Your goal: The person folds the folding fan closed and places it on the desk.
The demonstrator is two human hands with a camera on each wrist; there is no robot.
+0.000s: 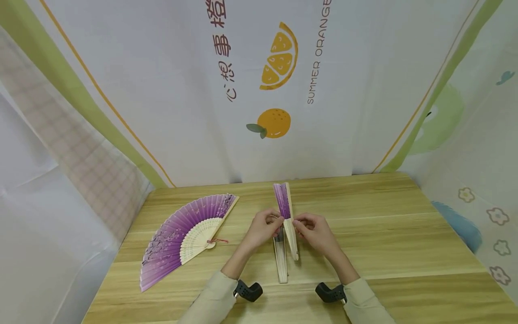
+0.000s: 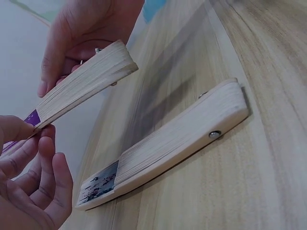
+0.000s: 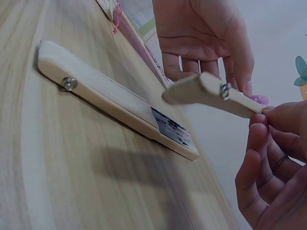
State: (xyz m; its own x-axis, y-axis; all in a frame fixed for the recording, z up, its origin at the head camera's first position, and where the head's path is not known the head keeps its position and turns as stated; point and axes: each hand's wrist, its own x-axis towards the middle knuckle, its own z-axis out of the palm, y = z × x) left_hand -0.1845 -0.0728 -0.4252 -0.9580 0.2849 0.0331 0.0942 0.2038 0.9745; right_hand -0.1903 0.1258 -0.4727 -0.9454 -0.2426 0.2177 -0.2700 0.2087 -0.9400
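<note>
Both hands pinch a nearly folded purple fan (image 1: 289, 225) with pale wooden ribs, holding it up above the table. My left hand (image 1: 264, 228) has thumb and forefinger on its left edge, where purple cloth meets the ribs. From the other side, my right hand (image 1: 317, 231) pinches the opposite edge with thumb and forefinger. The held fan's riveted end (image 3: 211, 88) points toward me. Beneath it lies a folded fan (image 2: 177, 139) with dark patterned cloth, flat on the wood; in the head view its upper part is partly hidden by the held fan and left hand.
A spread purple fan (image 1: 202, 225) with a red tassel (image 1: 218, 240) lies on the left of the wooden table (image 1: 364, 252). White curtains printed with oranges (image 1: 274, 122) hang behind the table's far edge, and more cloth hangs along both sides.
</note>
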